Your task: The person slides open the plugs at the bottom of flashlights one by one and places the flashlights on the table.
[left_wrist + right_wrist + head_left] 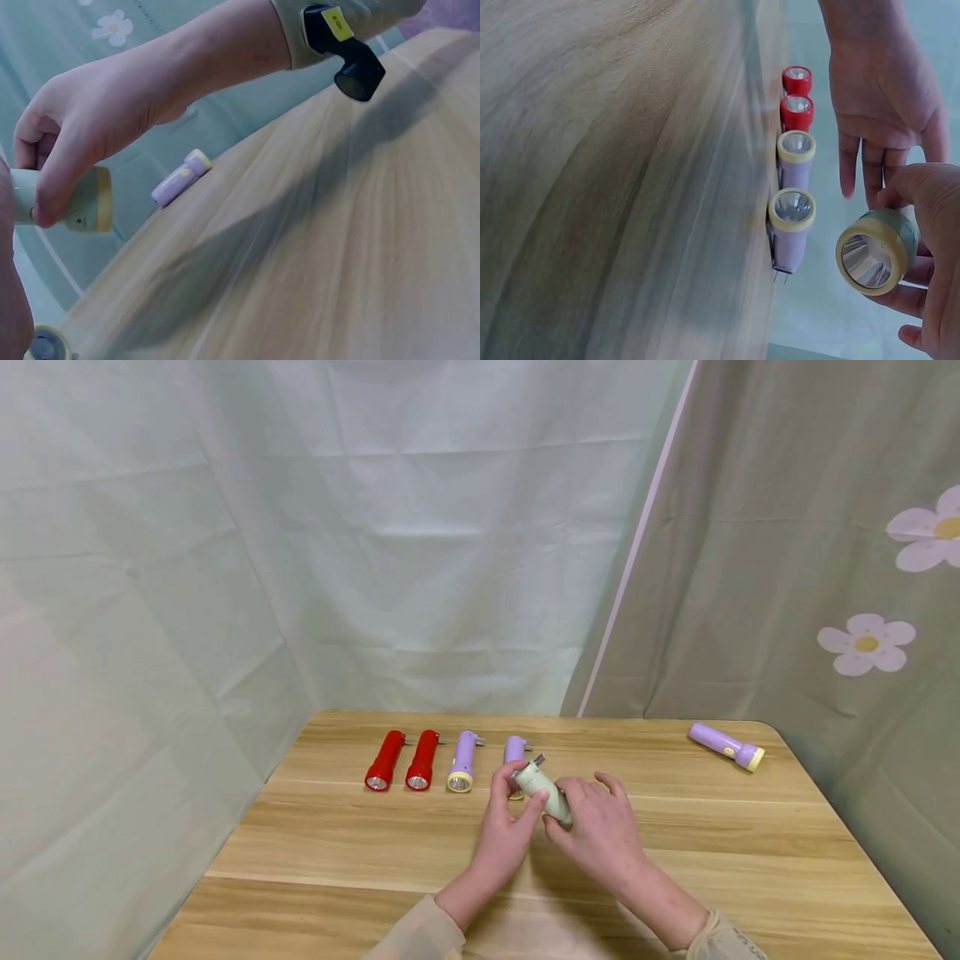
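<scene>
A pale green flashlight [542,790] with a cream-yellow lens rim is held tilted above the table between both hands. My left hand [504,837] pinches its tail end between thumb and fingers, close to the metal plug prongs [538,760] sticking out there. Around the head end curl the thumb and fingers of my right hand [602,833]. The right wrist view shows the lens [866,261] facing that camera. Just behind the left fingers lies a purple flashlight [514,748], partly hidden by them in the head view.
To the left along the table [337,860] lie two red flashlights [386,762] [423,762] and another purple one [463,762], prongs out at their sides. A further purple flashlight [726,746] lies at the back right. Curtains [465,568] hang behind the table.
</scene>
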The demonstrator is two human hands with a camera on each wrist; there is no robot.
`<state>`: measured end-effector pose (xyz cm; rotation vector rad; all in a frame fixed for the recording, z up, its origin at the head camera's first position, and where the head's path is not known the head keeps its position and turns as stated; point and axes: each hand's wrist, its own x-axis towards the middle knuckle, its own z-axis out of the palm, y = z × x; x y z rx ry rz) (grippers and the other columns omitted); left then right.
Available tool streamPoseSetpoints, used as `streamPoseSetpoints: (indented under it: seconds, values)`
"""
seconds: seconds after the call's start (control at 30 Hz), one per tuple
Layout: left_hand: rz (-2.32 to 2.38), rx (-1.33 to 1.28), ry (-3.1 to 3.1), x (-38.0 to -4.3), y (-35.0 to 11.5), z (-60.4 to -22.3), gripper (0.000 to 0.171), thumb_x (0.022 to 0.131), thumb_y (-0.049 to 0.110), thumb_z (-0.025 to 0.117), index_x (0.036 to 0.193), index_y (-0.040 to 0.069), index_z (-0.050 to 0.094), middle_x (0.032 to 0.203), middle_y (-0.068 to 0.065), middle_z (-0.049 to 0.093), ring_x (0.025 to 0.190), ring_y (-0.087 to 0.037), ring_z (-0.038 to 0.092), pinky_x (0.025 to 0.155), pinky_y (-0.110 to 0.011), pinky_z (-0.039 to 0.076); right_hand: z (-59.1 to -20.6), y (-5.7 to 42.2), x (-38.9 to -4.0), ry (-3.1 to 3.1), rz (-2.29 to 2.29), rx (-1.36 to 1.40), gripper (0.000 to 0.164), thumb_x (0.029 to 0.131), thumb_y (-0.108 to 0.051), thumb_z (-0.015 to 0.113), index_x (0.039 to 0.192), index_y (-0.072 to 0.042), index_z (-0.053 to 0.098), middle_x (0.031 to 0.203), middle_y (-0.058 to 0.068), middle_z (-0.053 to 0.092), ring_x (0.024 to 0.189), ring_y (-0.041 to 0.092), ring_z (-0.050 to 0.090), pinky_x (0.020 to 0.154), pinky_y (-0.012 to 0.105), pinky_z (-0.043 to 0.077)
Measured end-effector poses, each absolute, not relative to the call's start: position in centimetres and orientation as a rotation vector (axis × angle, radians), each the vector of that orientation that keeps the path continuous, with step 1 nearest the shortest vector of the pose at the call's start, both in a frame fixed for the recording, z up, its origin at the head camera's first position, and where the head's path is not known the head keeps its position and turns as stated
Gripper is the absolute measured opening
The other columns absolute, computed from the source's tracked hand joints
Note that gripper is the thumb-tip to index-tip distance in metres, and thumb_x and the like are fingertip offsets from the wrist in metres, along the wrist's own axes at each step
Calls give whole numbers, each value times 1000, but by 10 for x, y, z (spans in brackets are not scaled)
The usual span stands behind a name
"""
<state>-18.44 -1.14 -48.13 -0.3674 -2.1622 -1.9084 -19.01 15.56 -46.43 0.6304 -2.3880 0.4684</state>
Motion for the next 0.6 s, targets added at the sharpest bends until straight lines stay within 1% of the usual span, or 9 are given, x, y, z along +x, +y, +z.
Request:
streamPoseSetpoints:
  seconds: [0.13,0.2,0.33,0.43,0.53,0.6]
  values:
    - [-1691,-447,-2291,-190,-19,-477,52,101,36,67,148,28,46,120,2,63,113,-20,58,94,-51,47,-460,157,-193,-2472,534,583,34,74,-30,84,97,-14,65,73,-11,58,63,9,53,102,54,42]
    - [-1575,-499,-2358,-194,-23,-473,55,101,40,64,152,29,43,125,1,63,116,-21,59,96,-54,47,-458,159,-196,-2516,575,559,33,75,-30,84,98,-14,66,72,-13,55,62,7,50,102,54,41]
    - [-1404,-545,-2490,-199,-32,-464,66,101,48,60,159,32,33,136,-3,62,126,-23,57,100,-55,47,-456,164,-203,-2577,638,518,35,77,-30,84,101,-11,67,75,-11,62,64,7,54,102,54,41]
    - [-1263,-540,-2583,-200,-38,-458,70,100,52,59,161,35,28,143,-1,59,132,-23,52,103,-55,45,-456,169,-209,-2599,668,490,37,77,-32,84,102,-10,68,79,-6,68,66,9,58,102,54,42]
    - [-1092,-565,-2644,-200,-43,-456,72,100,53,58,162,32,28,150,1,52,135,-25,48,106,-55,42,-456,172,-215,-2628,709,462,38,78,-34,84,103,-9,68,83,-4,70,68,11,60,100,54,43]
    - [-966,-612,-2664,-201,-47,-455,72,101,53,57,162,28,28,153,1,49,137,-25,47,109,-53,40,-456,174,-218,-2650,735,449,39,80,-35,84,103,-9,69,84,-3,70,68,11,59,98,53,44]
